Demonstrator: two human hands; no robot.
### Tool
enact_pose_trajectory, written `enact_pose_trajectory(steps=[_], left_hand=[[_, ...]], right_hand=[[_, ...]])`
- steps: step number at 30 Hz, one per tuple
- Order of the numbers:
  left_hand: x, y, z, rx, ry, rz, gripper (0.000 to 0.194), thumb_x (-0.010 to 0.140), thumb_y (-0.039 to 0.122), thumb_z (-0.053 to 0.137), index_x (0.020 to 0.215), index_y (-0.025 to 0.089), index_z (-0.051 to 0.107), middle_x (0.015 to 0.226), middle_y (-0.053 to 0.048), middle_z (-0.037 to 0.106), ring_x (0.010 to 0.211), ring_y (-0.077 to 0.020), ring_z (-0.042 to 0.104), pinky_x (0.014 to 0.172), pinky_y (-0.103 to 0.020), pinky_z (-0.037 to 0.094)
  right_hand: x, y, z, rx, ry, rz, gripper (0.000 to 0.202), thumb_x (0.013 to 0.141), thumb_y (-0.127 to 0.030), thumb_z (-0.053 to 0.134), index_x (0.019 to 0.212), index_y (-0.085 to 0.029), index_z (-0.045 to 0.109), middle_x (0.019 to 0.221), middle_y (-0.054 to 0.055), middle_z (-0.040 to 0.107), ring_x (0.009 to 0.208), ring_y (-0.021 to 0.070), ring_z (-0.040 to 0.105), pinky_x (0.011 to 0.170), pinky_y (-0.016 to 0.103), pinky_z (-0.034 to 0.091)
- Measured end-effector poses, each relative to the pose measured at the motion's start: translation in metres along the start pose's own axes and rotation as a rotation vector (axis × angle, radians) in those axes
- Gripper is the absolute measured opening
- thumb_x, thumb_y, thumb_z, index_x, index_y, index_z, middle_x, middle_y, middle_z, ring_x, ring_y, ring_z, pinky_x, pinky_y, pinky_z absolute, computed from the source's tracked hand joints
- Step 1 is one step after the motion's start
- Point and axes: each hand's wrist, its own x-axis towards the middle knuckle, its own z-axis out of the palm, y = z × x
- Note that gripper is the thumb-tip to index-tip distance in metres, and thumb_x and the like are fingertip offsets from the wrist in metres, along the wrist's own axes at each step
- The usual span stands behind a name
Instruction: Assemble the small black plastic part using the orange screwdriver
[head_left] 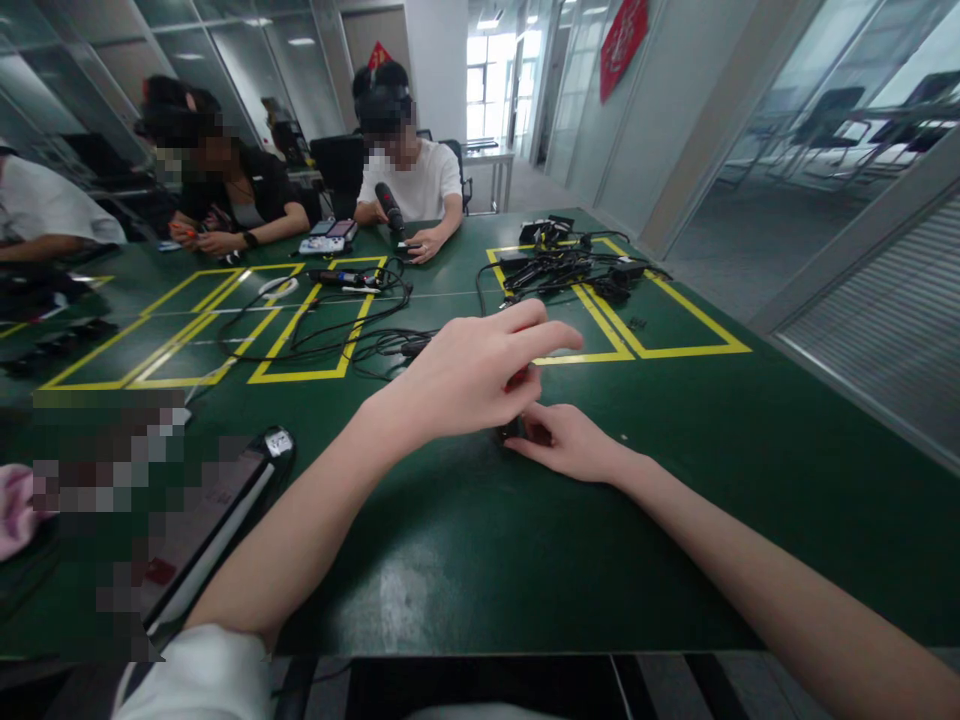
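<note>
My left hand is over the middle of the green table, its fingers bent and pointing right, with the thumb and some fingertips close together above a small dark object. Lower and to the right, my right hand rests on the tabletop. Its thumb and fingers close on that same dark object from the right side. Most of the object is hidden by my hands, so its shape cannot be made out.
Black cables and adapters lie heaped beyond my hands, inside yellow tape outlines. More cables loop across the left side. A flat device lies near left. Several people sit across the table, one holding a black cylindrical item.
</note>
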Motion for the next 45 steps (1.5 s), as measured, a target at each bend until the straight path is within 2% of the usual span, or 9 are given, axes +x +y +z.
enact_pose_trajectory(steps=[7, 10, 13, 18, 24, 29, 36, 40, 45], left_hand=[[0.0008, -0.0001, 0.0004, 0.005, 0.027, 0.039, 0.035, 0.088, 0.01, 0.049, 0.119, 0.016, 0.064, 0.108, -0.008, 0.065, 0.093, -0.0168, 0.063, 0.078, -0.026, 0.049], [0.0007, 0.0001, 0.0001, 0.016, 0.022, 0.018, 0.035, 0.092, 0.01, 0.045, 0.121, 0.017, 0.063, 0.116, -0.009, 0.064, 0.087, -0.0141, 0.063, 0.074, -0.025, 0.048], [0.0005, 0.0, -0.0001, 0.031, 0.02, 0.001, 0.034, 0.093, 0.013, 0.045, 0.123, 0.018, 0.063, 0.114, -0.008, 0.064, 0.082, -0.0132, 0.062, 0.071, -0.025, 0.047], [0.0013, -0.0005, 0.0004, 0.026, 0.037, 0.044, 0.035, 0.088, 0.011, 0.048, 0.119, 0.017, 0.064, 0.108, -0.007, 0.066, 0.089, -0.0163, 0.063, 0.074, -0.026, 0.048], [0.0005, 0.0001, 0.0001, 0.064, 0.027, -0.005, 0.033, 0.094, 0.014, 0.044, 0.121, 0.019, 0.063, 0.108, -0.005, 0.066, 0.082, -0.0135, 0.063, 0.068, -0.025, 0.045], [0.0016, -0.0002, 0.0006, 0.075, 0.044, 0.053, 0.033, 0.088, 0.011, 0.049, 0.116, 0.017, 0.065, 0.102, -0.006, 0.066, 0.09, -0.0173, 0.062, 0.078, -0.028, 0.047], [0.0011, -0.0011, 0.0037, 0.096, 0.048, 0.02, 0.034, 0.095, 0.014, 0.044, 0.123, 0.019, 0.062, 0.107, -0.006, 0.063, 0.078, -0.0128, 0.06, 0.066, -0.025, 0.044], [0.002, 0.0002, 0.0029, 0.107, 0.044, 0.061, 0.035, 0.088, 0.014, 0.049, 0.12, 0.018, 0.063, 0.101, -0.006, 0.063, 0.086, -0.0165, 0.061, 0.073, -0.027, 0.046], [0.0019, 0.0007, 0.0031, 0.105, 0.039, 0.031, 0.041, 0.09, 0.01, 0.044, 0.127, 0.02, 0.06, 0.112, -0.007, 0.062, 0.082, -0.0139, 0.06, 0.07, -0.026, 0.046]], right_hand=[[-0.0001, 0.0002, 0.0011, -0.005, 0.009, -0.002, 0.019, 0.094, -0.04, 0.06, 0.092, -0.021, 0.059, 0.063, -0.002, 0.06, 0.054, 0.0155, 0.053, 0.056, 0.027, 0.031], [0.0001, -0.0003, 0.0002, -0.005, -0.002, -0.001, 0.017, 0.094, -0.038, 0.06, 0.094, -0.021, 0.058, 0.064, -0.002, 0.06, 0.054, 0.0153, 0.054, 0.056, 0.026, 0.032], [0.0001, -0.0004, 0.0, -0.004, -0.003, -0.003, 0.017, 0.094, -0.038, 0.06, 0.094, -0.021, 0.057, 0.063, -0.003, 0.06, 0.054, 0.0153, 0.053, 0.056, 0.026, 0.032], [-0.0004, 0.0, 0.0003, -0.004, 0.01, -0.004, 0.019, 0.094, -0.039, 0.059, 0.092, -0.021, 0.057, 0.062, -0.002, 0.06, 0.054, 0.0154, 0.053, 0.056, 0.027, 0.031], [0.0, 0.0003, -0.0006, -0.013, -0.009, -0.004, 0.02, 0.095, -0.041, 0.058, 0.095, -0.021, 0.056, 0.064, -0.002, 0.061, 0.054, 0.0156, 0.054, 0.057, 0.026, 0.032], [0.0001, 0.0009, 0.0004, -0.016, 0.001, 0.006, 0.02, 0.094, -0.041, 0.059, 0.091, -0.021, 0.057, 0.064, -0.001, 0.062, 0.054, 0.0162, 0.054, 0.056, 0.027, 0.032], [0.0002, 0.0012, -0.0001, -0.013, -0.005, 0.0, 0.019, 0.094, -0.04, 0.059, 0.093, -0.022, 0.056, 0.064, -0.002, 0.061, 0.054, 0.0161, 0.053, 0.057, 0.027, 0.031], [-0.0003, 0.0027, 0.0021, -0.021, 0.009, 0.005, 0.021, 0.094, -0.041, 0.059, 0.088, -0.022, 0.056, 0.062, -0.002, 0.059, 0.053, 0.0153, 0.052, 0.056, 0.027, 0.03], [-0.0003, 0.001, 0.0005, -0.011, 0.002, 0.0, 0.02, 0.094, -0.042, 0.059, 0.092, -0.022, 0.056, 0.063, -0.003, 0.06, 0.053, 0.0159, 0.053, 0.056, 0.027, 0.031]])
